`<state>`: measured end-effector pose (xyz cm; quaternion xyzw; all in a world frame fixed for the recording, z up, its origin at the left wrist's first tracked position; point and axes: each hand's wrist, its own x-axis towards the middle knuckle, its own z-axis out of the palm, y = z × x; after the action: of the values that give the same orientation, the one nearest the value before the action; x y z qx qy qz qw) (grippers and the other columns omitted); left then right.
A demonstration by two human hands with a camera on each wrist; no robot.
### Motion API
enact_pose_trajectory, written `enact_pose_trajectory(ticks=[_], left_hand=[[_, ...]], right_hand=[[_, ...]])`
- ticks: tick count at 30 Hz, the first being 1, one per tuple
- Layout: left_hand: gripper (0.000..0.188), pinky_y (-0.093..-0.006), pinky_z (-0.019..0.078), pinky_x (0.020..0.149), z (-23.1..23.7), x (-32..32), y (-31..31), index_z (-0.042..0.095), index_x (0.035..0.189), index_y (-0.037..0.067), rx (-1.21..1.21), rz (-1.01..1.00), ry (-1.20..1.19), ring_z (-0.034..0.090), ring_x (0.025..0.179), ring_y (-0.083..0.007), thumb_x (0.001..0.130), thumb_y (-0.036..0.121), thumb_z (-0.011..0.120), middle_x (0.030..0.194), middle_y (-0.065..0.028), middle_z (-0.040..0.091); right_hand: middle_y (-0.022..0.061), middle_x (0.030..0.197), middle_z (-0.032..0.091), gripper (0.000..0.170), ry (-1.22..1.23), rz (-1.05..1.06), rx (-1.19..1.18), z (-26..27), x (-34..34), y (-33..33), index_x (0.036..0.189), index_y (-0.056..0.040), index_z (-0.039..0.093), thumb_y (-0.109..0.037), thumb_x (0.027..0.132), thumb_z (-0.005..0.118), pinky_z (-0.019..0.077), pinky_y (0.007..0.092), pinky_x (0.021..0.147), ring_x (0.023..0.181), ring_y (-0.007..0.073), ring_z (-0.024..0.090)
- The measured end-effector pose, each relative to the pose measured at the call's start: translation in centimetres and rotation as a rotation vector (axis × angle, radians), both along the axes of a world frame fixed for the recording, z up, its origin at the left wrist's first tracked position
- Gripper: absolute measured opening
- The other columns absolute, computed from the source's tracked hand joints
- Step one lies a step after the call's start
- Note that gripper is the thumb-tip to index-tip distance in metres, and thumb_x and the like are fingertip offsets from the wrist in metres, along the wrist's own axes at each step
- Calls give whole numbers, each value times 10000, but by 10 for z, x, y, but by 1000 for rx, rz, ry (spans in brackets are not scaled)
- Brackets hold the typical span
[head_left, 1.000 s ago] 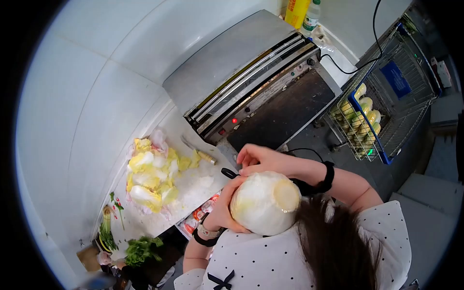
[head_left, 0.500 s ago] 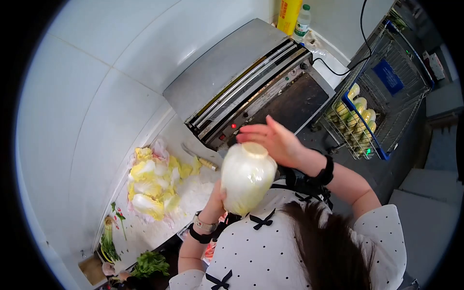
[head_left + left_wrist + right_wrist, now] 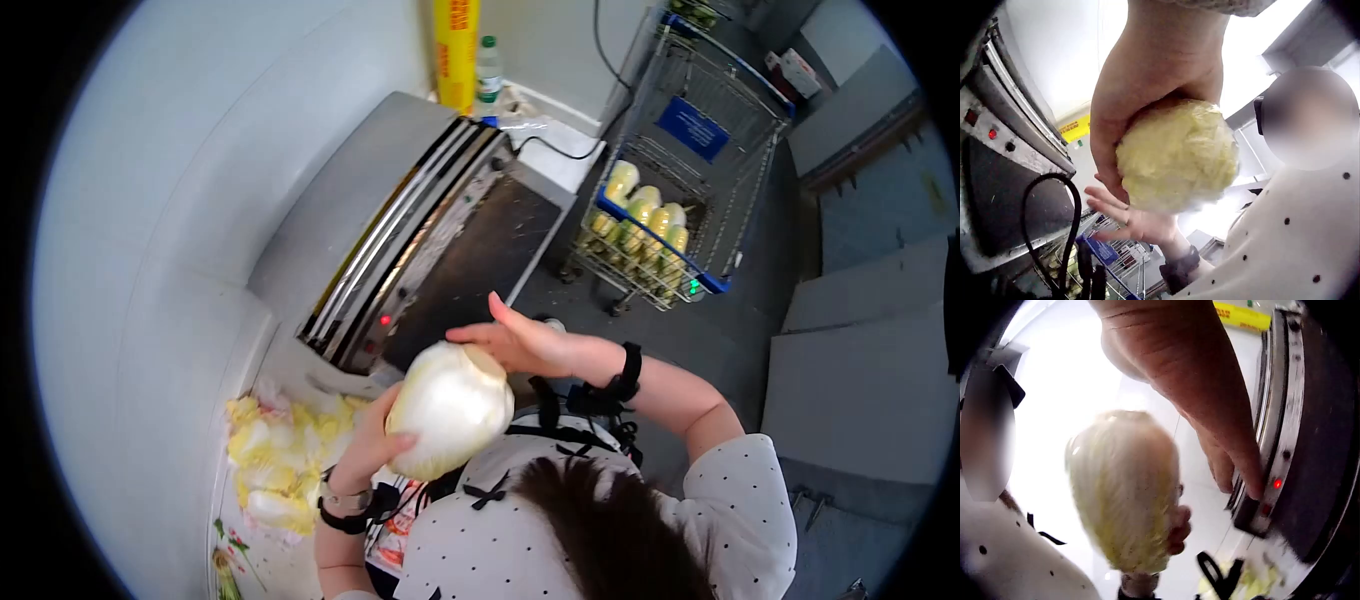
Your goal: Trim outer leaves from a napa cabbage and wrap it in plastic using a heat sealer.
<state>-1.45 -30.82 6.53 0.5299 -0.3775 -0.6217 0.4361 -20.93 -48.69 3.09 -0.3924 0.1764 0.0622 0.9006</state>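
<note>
A pale napa cabbage (image 3: pixel 452 415) in shiny clear film is held in front of the chest, its cut root end tilted up toward the right hand. My left hand (image 3: pixel 374 440) grips it from the left side, thumb across the front. In the left wrist view the yellowish leafy end (image 3: pixel 1179 159) shows, with the film bunched over it. My right hand (image 3: pixel 528 345) is beside the root end with fingers straight and thumb raised. From the right wrist view, the right hand (image 3: pixel 1200 394) has extended fingers and a gap separates it from the cabbage (image 3: pixel 1124 487).
A film-wrapping machine (image 3: pixel 345 240) with a dark plate and red light stands ahead. Loose cabbage leaves (image 3: pixel 285 460) lie on the counter at left. A shopping cart (image 3: pixel 690 150) at right holds several wrapped cabbages (image 3: pixel 645 225). Behind the machine are a yellow roll (image 3: pixel 456 50) and a bottle (image 3: pixel 488 70).
The right hand has come off the cabbage and straightened its fingers. The left hand has tipped the cabbage so its root end points up. The head view has turned right toward the cart.
</note>
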Motion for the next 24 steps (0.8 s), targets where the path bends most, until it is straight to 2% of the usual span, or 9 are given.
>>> enact_pose_trajectory(ticks=[3, 5, 7, 8, 11, 12, 16, 19, 24], left_hand=[[717, -297, 416, 874, 20, -20, -41, 444, 1206, -35, -17, -312, -231, 527, 1006, -156, 671, 353, 724, 1106, -107, 558], [678, -287, 425, 854, 22, -46, -72, 464, 1189, -28, 35, -417, -298, 557, 981, -176, 663, 298, 740, 1062, -128, 584], [670, -284, 429, 845, 5, -71, -107, 476, 1175, -32, 133, -491, -332, 572, 966, -191, 664, 310, 741, 1037, -143, 595], [657, -294, 431, 841, 0, -85, -124, 484, 1159, -42, 145, -503, -336, 582, 968, -217, 693, 360, 713, 1023, -166, 602], [664, -308, 430, 846, -15, -128, -179, 488, 1145, -52, 141, -713, -527, 578, 985, -249, 730, 436, 661, 1046, -179, 596], [569, -295, 410, 868, -5, -145, -206, 433, 1210, -57, 251, -870, -547, 545, 994, -199, 823, 338, 566, 1112, -166, 555], [555, -290, 372, 922, -45, -168, -262, 262, 1344, -22, 77, -685, -406, 509, 1095, -263, 936, 341, 361, 1201, -216, 500], [481, -272, 351, 932, -19, -183, -309, 267, 1358, 28, 66, -374, -376, 493, 1088, -203, 929, 187, 413, 1226, -160, 494], [390, -282, 357, 931, -6, -189, -347, 358, 1298, 13, 83, -117, -227, 499, 1050, -175, 922, 100, 411, 1151, -120, 527]], right_hand=[[191, 1365, 326, 894, 0, 233, -81, 12, -27, -47, 1389, -112, 235, -759, 775, 177, 251, 492, 1004, 1252, 320, 329], [215, 1358, 321, 831, -50, 458, -199, 25, -39, -64, 1397, -90, 173, -655, 820, 370, 322, 440, 980, 1219, 335, 373], [225, 1336, 350, 861, -408, 621, -849, 3, -55, -80, 1390, -44, 155, -505, 789, 565, 364, 376, 957, 1191, 336, 409], [227, 1302, 388, 927, -180, 667, -879, 27, -70, -88, 1367, -8, 185, -367, 687, 703, 373, 336, 948, 1162, 319, 440], [228, 1205, 471, 905, -138, 682, -896, 11, -121, -122, 1310, 13, 291, -403, 645, 742, 407, 333, 896, 1086, 294, 494], [210, 1161, 504, 890, -105, 586, -813, 4, -142, -129, 1292, 9, 315, -359, 618, 764, 415, 333, 882, 1038, 292, 522], [168, 1265, 423, 907, -47, 259, -462, -31, -236, -169, 1331, 1, 269, -342, 645, 752, 399, 303, 909, 1155, 219, 429], [165, 1281, 410, 925, 52, -182, 43, -59, -304, -198, 1348, -12, 245, -386, 662, 740, 403, 330, 927, 1152, 227, 441], [176, 1238, 433, 903, 389, -896, -84, -54, -364, -310, 1331, -16, 263, -444, 679, 717, 455, 425, 886, 1112, 279, 475]])
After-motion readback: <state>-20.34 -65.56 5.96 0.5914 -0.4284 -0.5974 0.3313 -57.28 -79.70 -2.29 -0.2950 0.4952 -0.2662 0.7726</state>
